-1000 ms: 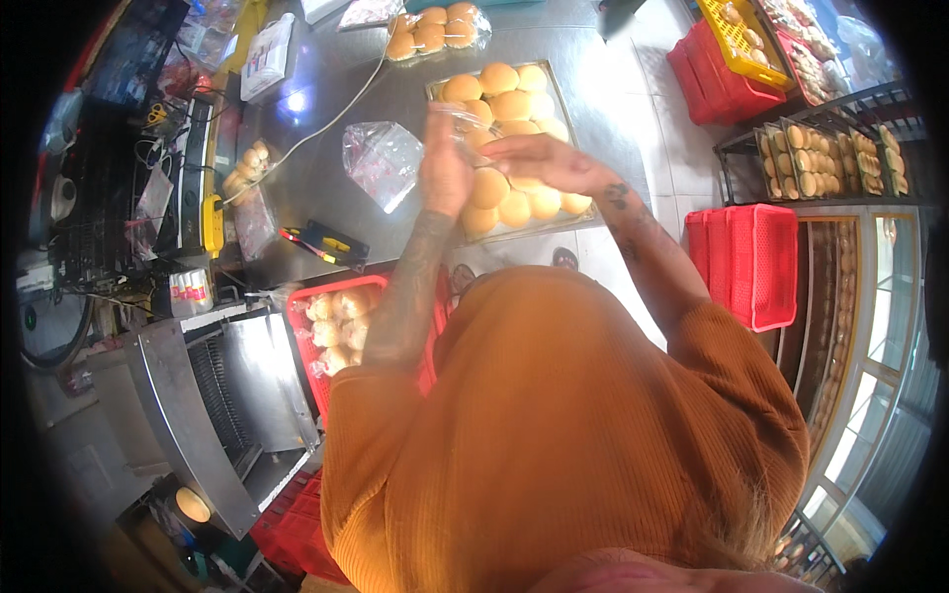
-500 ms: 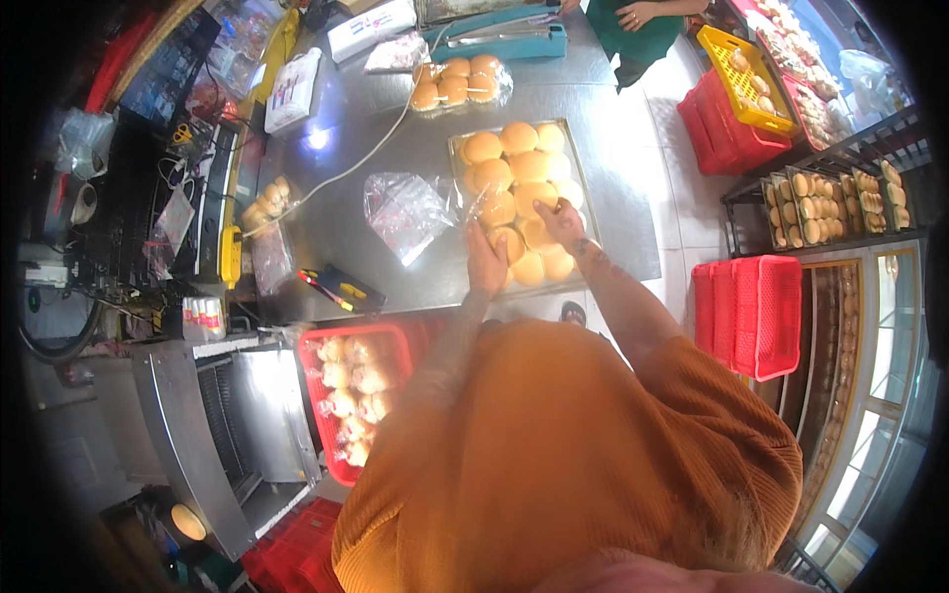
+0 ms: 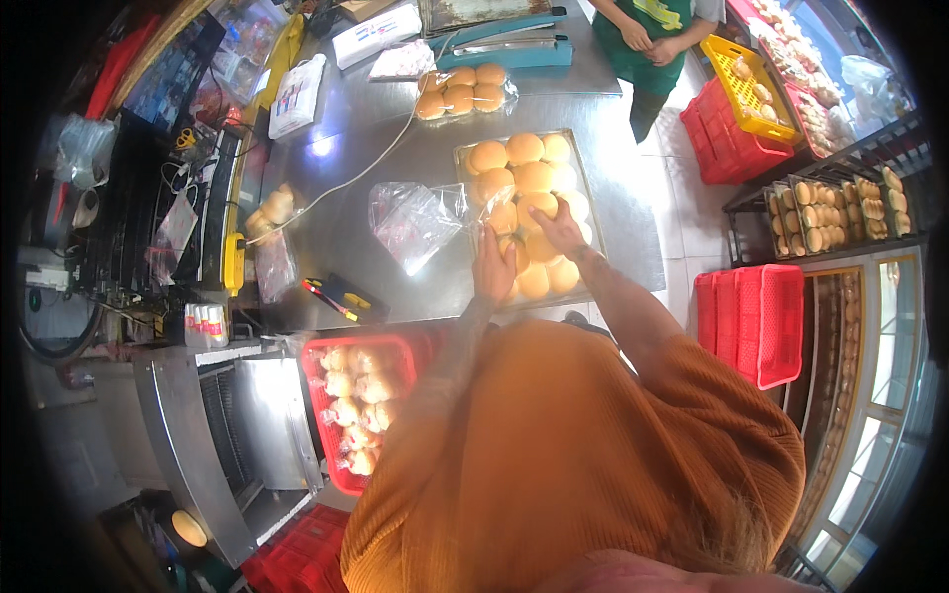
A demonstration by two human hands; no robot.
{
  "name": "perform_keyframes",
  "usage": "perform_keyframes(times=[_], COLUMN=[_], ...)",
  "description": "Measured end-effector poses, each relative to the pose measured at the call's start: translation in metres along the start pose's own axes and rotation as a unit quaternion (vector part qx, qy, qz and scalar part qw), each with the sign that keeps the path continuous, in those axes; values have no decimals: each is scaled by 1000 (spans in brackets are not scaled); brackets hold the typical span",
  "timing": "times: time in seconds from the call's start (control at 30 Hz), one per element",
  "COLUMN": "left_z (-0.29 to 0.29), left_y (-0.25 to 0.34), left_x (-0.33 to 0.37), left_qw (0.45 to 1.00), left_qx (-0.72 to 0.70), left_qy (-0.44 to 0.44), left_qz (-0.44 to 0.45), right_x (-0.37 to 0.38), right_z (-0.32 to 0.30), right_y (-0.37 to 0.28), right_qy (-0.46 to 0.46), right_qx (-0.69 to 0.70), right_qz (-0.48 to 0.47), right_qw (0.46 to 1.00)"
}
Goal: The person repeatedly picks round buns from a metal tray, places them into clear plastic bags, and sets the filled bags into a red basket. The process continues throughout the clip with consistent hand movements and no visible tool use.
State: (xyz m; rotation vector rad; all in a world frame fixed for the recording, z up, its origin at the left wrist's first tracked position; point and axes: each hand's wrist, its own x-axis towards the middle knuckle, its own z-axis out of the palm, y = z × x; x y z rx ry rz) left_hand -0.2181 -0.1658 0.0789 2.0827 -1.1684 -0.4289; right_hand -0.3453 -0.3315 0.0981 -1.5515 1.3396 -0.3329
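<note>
A metal tray (image 3: 590, 198) full of round golden buns (image 3: 534, 178) lies on the steel table in front of me. My left hand (image 3: 494, 269) is at the tray's left side, its fingers and thumb against a bun near the front. From the right, my right hand (image 3: 563, 231) reaches in with its thumb and fingers around a bun in the middle row. A clear plastic bag (image 3: 410, 222) lies left of the tray, and its loose film reaches over the buns by my left hand.
A bag of buns (image 3: 460, 94) and a teal sealer (image 3: 504, 49) stand farther back. A cable (image 3: 366, 173) crosses the table (image 3: 326, 208). A cutter (image 3: 331, 299) lies front left. Wrapped buns fill a red crate (image 3: 407, 361). A person in a green apron (image 3: 647, 59) stands across.
My right hand has come down closer onto the middle buns, its fingers lower around one. My left hand stays at the tray's left side. The person across has come farther into view.
</note>
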Motion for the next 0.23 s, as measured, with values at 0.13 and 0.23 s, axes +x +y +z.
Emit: perform_keyframes(times=[0.13,0.23], left_z=[-6,-3], left_y=[11,17], left_x=[-2,-5], left_qw=[1000,998], left_qx=[16,33], left_qy=[-16,-47], left_qz=[14,-1], right_x=[16,34], right_z=[-12,-30], right_y=[-8,-20], right_qy=[-52,-113], right_qx=[-115,-238], right_qz=[-42,-47], right_qw=[991,963])
